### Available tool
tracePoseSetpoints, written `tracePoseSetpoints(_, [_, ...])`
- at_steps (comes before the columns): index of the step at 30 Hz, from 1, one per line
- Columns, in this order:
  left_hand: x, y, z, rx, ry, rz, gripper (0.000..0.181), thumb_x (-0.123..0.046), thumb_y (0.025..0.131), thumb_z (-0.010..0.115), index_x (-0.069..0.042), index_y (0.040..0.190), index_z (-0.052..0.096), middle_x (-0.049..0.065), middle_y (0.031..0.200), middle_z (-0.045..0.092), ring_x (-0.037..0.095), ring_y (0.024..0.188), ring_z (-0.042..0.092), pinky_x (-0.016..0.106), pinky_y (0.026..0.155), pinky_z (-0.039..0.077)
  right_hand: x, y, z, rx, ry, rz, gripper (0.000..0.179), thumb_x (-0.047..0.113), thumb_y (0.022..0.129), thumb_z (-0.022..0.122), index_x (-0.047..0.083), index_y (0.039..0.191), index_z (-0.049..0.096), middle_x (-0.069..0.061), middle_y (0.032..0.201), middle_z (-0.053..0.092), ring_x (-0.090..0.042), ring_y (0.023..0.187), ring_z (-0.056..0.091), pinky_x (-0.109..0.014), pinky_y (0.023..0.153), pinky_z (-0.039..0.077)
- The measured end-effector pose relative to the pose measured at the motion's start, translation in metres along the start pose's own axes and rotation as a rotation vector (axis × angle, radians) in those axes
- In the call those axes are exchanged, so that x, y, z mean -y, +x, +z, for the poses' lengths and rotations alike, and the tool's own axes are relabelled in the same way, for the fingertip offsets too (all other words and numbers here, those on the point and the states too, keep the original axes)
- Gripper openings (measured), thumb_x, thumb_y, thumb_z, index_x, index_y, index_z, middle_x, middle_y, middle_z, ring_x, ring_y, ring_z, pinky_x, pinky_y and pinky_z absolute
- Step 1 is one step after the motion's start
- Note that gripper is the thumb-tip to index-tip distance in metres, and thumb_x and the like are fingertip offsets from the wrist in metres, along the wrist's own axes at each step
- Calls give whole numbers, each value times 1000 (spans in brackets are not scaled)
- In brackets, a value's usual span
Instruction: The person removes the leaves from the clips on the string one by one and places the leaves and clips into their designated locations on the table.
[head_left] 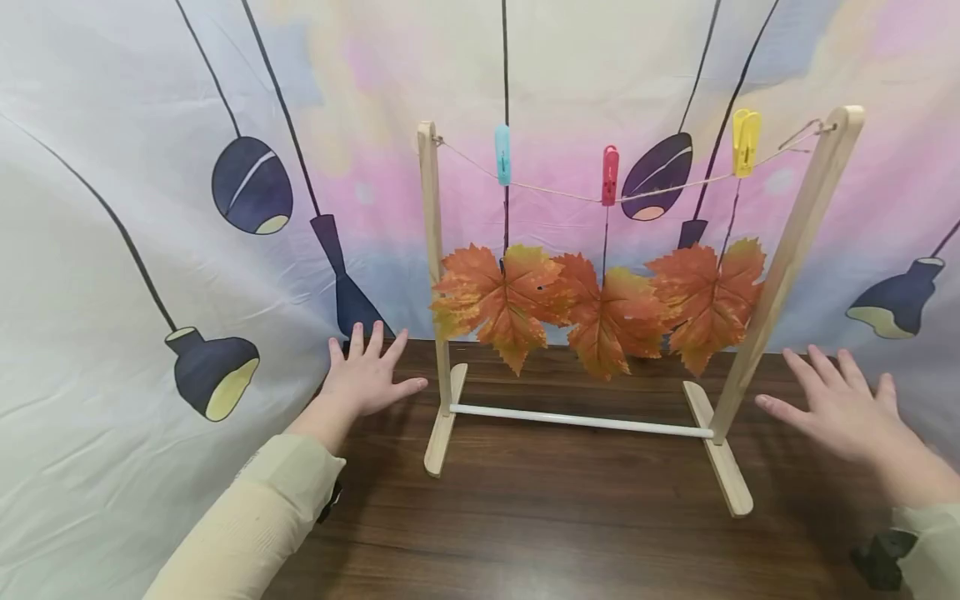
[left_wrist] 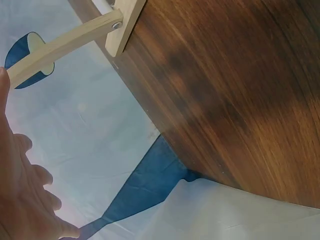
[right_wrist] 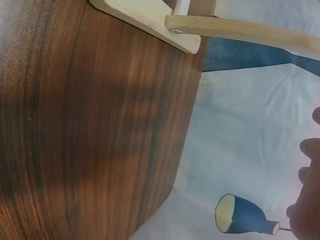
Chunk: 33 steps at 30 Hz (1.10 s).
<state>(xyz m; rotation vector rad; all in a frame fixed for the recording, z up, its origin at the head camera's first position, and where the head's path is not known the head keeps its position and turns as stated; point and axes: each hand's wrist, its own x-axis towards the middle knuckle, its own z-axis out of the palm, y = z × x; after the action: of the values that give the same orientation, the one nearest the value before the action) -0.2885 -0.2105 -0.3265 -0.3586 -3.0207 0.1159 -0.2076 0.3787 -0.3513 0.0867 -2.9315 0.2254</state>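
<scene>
A wooden rack (head_left: 780,275) with a white crossbar (head_left: 581,421) stands on the table. Along its string hang three orange maple leaves, the left leaf (head_left: 502,296), the middle leaf (head_left: 611,321) and the right leaf (head_left: 708,300). A blue clothespin (head_left: 503,155), a red clothespin (head_left: 610,175) and a yellow clothespin (head_left: 745,143) sit on the string above them. My left hand (head_left: 367,375) is spread out beside the left post, apart from it and holding nothing. On the other side, my right hand (head_left: 843,408) also has its fingers spread, with nothing in it.
Behind the rack hangs a pastel cloth (head_left: 562,67) printed with dark lamps, and it also runs down the left side. The dark wooden table (head_left: 570,525) extends in front, with the rack's two feet on it.
</scene>
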Motion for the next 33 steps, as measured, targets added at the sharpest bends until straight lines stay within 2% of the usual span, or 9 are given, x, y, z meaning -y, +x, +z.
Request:
tracePoseSetpoints(4, [1,0,-1,-6,1,5,102,-86,75,24,-19,151,18,26,151,10,49,136,-1,72,98,1,0,0,-4,-5,-1,1,92,63,89,44,5,150,7,-32,148,5,-51,133,-14,-75,88,-13])
tracePoseSetpoints(12, [3,-1,-9,-3,-28,9,93,-76,82,36,-17,151,17,26,152,7,47,137,-3,69,101,6,-2,-1,-14,-3,7,13,91,62,90,43,3,149,8,-33,148,5,-52,132,-12,-74,89,-13])
tracePoseSetpoints(17, [3,-1,-14,2,-35,26,94,-78,82,34,-17,152,16,26,152,7,46,138,3,65,102,17,-3,-2,-19,-7,15,20,92,62,90,44,3,150,6,-33,148,2,-53,132,-12,-73,90,-15])
tracePoseSetpoints(23, [2,-2,-21,-11,-64,37,92,-74,84,37,-16,152,16,26,152,9,45,137,11,63,97,28,-4,-2,-26,-24,12,19,92,62,89,45,2,149,9,-33,148,6,-53,132,-9,-75,89,-11])
tracePoseSetpoints(27, [2,-1,-26,-23,-71,48,93,-76,83,34,-15,152,16,26,152,10,46,136,13,64,96,29,-4,-1,-31,-38,14,19,91,61,90,45,1,149,10,-33,148,7,-53,133,-7,-75,89,-10])
tracePoseSetpoints(33, [5,-5,-33,1,-117,33,96,-79,82,31,-16,152,12,25,153,8,45,136,14,65,97,27,-1,0,-42,-57,8,20,90,60,90,46,-1,148,13,-34,146,11,-54,132,-1,-76,89,-6])
